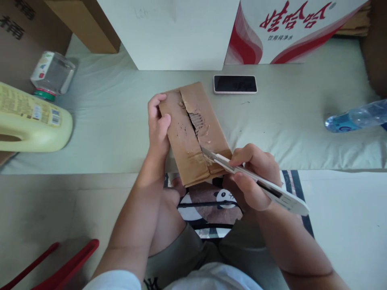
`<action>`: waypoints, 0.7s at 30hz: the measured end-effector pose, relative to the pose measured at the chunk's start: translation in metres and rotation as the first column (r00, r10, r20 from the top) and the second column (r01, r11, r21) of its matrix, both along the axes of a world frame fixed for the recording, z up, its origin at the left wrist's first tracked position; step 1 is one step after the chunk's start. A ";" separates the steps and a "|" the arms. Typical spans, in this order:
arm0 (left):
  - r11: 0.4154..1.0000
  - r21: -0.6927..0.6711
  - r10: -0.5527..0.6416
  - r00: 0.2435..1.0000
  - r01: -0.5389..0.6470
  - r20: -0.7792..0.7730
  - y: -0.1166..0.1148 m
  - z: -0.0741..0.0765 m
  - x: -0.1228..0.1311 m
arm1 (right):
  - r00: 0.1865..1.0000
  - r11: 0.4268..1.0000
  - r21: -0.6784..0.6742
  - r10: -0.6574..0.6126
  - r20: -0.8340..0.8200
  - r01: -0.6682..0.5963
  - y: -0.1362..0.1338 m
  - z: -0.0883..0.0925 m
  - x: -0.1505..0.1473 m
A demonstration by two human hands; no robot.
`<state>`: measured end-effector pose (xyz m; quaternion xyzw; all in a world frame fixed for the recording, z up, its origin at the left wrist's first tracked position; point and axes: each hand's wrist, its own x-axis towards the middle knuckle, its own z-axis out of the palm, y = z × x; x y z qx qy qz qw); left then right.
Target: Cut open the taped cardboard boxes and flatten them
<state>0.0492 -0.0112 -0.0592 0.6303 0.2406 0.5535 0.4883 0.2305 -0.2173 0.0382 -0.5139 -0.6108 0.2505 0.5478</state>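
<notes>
A brown cardboard box [211, 125] rests tilted at the front of the pale green covered surface, its near end by the edge. Torn cardboard shows along the seam that runs down its upper face. My left hand [159, 123] grips the box by its left side, the thumb lying on top and the fingers bent round the edge. In my right hand [255, 173] is a white utility knife [272, 187], held between thumb and fingers. Its blade is out, and the tip touches the seam near the box's near end.
Beyond the box lies a phone [235, 84], with a large white carton [184, 36] behind it. A clear plastic bottle [359, 114] lies at the right. On the left are a yellow jug [33, 121] and a clear jar with a green lid [53, 74]. A patterned mat [211, 205] is below.
</notes>
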 end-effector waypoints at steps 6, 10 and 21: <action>1.000 -0.002 -0.019 1.000 0.019 0.015 -0.004 0.004 0.001 | 0.999 1.000 -0.029 -0.008 0.049 0.009 0.002 0.008 -0.001; 0.999 -0.003 -0.040 0.998 0.041 0.050 -0.002 0.001 0.001 | 0.997 0.997 -0.069 -0.019 0.077 0.024 0.003 0.013 -0.003; 1.000 0.006 -0.015 0.999 0.014 0.042 0.001 0.000 0.000 | 0.998 0.990 -0.131 0.040 -0.041 -0.045 0.000 0.008 0.000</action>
